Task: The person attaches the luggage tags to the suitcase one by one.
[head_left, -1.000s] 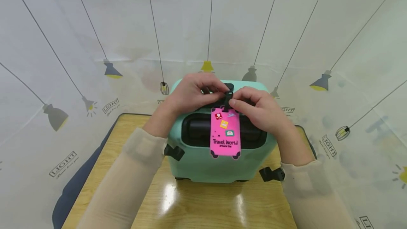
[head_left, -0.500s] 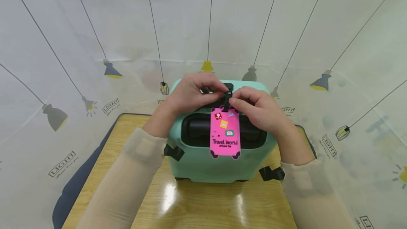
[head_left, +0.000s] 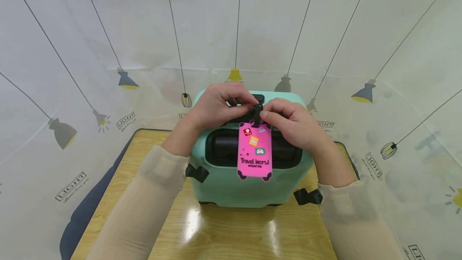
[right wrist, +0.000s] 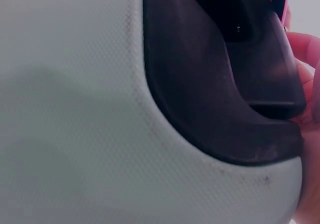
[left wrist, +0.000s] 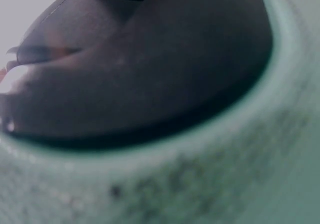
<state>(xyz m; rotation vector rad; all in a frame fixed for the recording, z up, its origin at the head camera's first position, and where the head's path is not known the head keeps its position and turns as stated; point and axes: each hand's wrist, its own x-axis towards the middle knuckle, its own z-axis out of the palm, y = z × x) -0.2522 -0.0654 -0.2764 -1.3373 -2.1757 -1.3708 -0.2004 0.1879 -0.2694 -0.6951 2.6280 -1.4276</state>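
A mint-green suitcase (head_left: 242,189) stands upright on the table. A pink luggage tag (head_left: 254,153), printed with small travel pictures and "Travel World", hangs by its black strap (head_left: 258,114) in front of the suitcase's black recessed panel (head_left: 221,147). My left hand (head_left: 221,105) pinches the strap from the left, near its top. From the right, my right hand (head_left: 297,125) pinches the same strap between thumb and forefinger. Fingers partly hide the strap and the black handle behind it. The left wrist view is filled by the dark panel (left wrist: 150,78); right-hand fingers (right wrist: 304,46) edge into the right wrist view.
The wooden table (head_left: 231,236) extends in front of the suitcase and to both sides. Behind it hangs a pale sheet (head_left: 202,23) printed with lamps. Black camera mounts (head_left: 197,172) stick out from both wrists close to the suitcase.
The tag and its strap have shifted very slightly left. Both hands keep their pinch and have barely moved.
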